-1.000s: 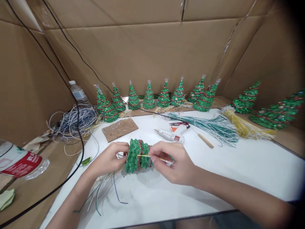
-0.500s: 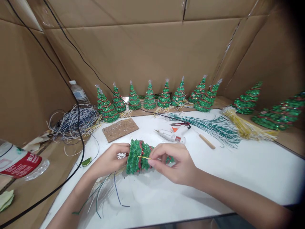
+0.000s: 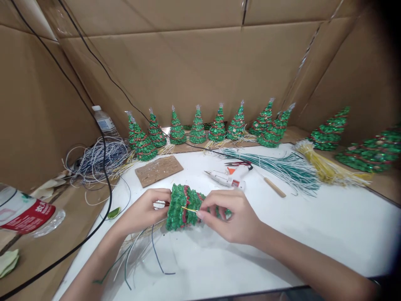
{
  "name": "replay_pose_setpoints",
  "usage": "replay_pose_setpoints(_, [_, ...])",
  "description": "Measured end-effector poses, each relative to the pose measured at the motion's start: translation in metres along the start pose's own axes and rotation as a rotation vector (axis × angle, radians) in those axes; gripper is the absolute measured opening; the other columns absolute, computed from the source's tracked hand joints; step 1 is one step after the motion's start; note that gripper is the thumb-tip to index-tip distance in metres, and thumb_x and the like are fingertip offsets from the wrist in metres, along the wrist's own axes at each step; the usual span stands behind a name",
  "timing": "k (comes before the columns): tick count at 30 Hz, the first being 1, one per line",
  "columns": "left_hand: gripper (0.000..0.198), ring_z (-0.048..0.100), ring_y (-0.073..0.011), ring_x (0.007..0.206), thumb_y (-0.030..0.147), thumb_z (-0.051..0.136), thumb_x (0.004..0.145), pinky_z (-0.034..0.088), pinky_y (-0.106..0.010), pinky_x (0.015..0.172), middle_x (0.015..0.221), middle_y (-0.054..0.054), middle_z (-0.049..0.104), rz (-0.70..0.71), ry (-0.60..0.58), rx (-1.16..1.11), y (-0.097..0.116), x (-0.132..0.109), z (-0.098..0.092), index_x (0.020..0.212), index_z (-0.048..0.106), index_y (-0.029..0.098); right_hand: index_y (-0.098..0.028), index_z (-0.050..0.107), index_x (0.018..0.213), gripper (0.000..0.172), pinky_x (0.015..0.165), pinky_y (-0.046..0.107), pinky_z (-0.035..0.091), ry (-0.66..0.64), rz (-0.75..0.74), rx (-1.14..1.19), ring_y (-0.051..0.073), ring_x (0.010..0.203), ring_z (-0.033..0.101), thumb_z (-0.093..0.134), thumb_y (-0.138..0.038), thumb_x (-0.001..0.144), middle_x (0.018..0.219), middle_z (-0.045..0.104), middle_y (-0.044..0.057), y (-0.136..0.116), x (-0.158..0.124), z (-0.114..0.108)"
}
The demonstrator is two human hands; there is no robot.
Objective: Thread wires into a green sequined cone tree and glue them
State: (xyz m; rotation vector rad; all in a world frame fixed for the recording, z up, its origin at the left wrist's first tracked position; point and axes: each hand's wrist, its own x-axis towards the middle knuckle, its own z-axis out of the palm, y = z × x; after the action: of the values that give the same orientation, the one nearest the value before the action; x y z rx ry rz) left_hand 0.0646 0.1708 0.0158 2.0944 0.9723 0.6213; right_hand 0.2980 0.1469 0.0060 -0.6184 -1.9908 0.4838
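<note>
A small green tinsel Christmas tree with red garland lies on its side, its wide base toward the left. My left hand is closed on that base, the fingertips partly hidden behind it. Between thumb and forefinger, my right hand pinches a thin yellow wire, whose free end meets the tree's side. Loose blue, green and white wires trail from beneath the left hand onto the white tabletop. The tip of the tree is partly covered by the right hand.
Finished-looking trees stand along the cardboard wall. Beyond my hands lie a cardboard piece, a glue gun, scissors, a wooden-handled tool, green wires and yellow wires. A black cable crosses the left side, near bottles.
The view has shifted slightly. Both hands keep their holds, and the yellow wire stays at nearly the same place against the tree.
</note>
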Motion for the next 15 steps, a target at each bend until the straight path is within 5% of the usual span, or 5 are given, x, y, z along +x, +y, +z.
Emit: replay_pose_setpoints(15, [0.020, 0.062, -0.0171, 0.082, 0.008, 0.057, 0.080, 0.045, -0.025, 0.079, 0.089, -0.003, 0.071, -0.040, -0.029, -0.090, -0.0016, -0.0003, 0.0001, 0.085, 0.075, 0.015, -0.010, 0.061, 0.081, 0.017, 0.051, 0.019, 0.034, 0.013, -0.117, -0.134, 0.006, 0.056, 0.044, 0.052, -0.016, 0.094, 0.068, 0.054, 0.001, 0.0087, 0.0011, 0.0041])
